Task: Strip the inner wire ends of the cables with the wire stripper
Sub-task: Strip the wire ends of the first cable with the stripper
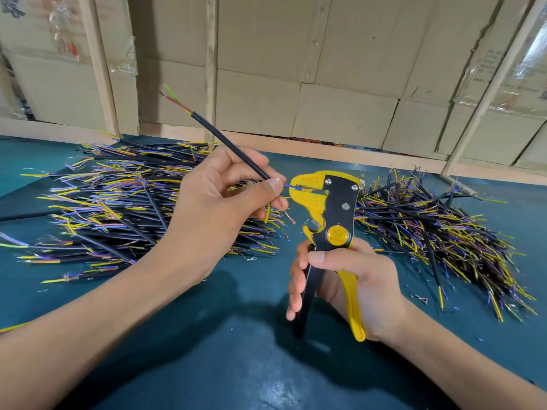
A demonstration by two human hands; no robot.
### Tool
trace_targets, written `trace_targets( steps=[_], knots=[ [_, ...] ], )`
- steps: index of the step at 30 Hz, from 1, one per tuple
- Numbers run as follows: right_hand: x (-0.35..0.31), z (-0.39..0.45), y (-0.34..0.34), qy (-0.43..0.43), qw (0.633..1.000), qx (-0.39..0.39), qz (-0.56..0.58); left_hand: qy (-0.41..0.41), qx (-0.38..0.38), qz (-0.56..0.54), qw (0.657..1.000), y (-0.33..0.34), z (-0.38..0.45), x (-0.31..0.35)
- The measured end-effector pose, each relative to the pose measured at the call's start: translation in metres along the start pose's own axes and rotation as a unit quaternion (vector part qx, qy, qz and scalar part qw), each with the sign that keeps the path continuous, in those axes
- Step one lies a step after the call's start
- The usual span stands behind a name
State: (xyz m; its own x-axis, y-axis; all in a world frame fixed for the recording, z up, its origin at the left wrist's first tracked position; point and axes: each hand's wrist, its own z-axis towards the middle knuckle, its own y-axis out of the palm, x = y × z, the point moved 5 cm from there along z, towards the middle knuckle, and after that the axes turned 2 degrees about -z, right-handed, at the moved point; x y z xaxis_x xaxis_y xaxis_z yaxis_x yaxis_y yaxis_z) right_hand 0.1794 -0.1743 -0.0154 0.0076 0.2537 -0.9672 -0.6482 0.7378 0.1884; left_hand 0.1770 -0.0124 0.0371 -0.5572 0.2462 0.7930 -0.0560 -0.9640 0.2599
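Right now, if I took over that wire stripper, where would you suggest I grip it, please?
Probably by the two handles below the pivot, coming from the right as the right hand does. The wire stripper stands upright, head on top, and the jaws face left toward the cable.

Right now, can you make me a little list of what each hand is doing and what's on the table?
left hand: pinches a black cable, its blue wire fed into the tool's yellow head
right hand: grips the handles of the wire stripper
loose wires: yellow and red ones hang below the left fingers
left pile: many cut cables
right pile: many more cables
table: dark teal, with bits of insulation
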Motion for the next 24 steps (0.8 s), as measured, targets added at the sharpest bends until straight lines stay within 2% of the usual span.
trace_targets(
  steps=[3, 8, 11, 13, 15, 17, 20, 23, 24],
  knots=[
    [-0.001, -0.001, 0.000, 0.003, 1.000, 0.019, 0.003, 0.009, -0.005, 0.023, 1.000, -0.001, -0.001, 0.001],
    [0.003, -0.003, -0.010, 0.024, 0.995, 0.096, -0.007, 0.044, -0.022, 0.103, 0.993, 0.000, -0.001, 0.001],
    [0.005, 0.003, -0.012, 0.028, 0.995, 0.081, 0.057, 0.028, 0.029, 0.145, 0.989, -0.007, 0.001, -0.004],
    [0.004, 0.007, -0.020, 0.035, 0.990, 0.101, 0.093, 0.010, 0.068, 0.232, 0.970, -0.019, 0.007, -0.006],
    [0.003, 0.007, -0.029, 0.048, 0.984, 0.138, 0.102, -0.001, 0.055, 0.367, 0.929, -0.023, 0.023, -0.006],
    [0.005, 0.007, -0.034, 0.072, 0.978, 0.165, 0.101, 0.003, -0.011, 0.490, 0.871, -0.010, 0.045, -0.004],
    [0.007, 0.006, -0.035, 0.087, 0.977, 0.167, 0.098, 0.017, -0.138, 0.591, 0.795, 0.039, 0.085, -0.006],
    [0.007, 0.005, -0.036, 0.099, 0.975, 0.177, 0.096, 0.086, -0.199, 0.645, 0.733, 0.101, 0.130, -0.008],
    [0.007, 0.004, -0.037, 0.101, 0.973, 0.181, 0.100, 0.099, -0.213, 0.672, 0.703, 0.121, 0.141, -0.013]
  ],
)
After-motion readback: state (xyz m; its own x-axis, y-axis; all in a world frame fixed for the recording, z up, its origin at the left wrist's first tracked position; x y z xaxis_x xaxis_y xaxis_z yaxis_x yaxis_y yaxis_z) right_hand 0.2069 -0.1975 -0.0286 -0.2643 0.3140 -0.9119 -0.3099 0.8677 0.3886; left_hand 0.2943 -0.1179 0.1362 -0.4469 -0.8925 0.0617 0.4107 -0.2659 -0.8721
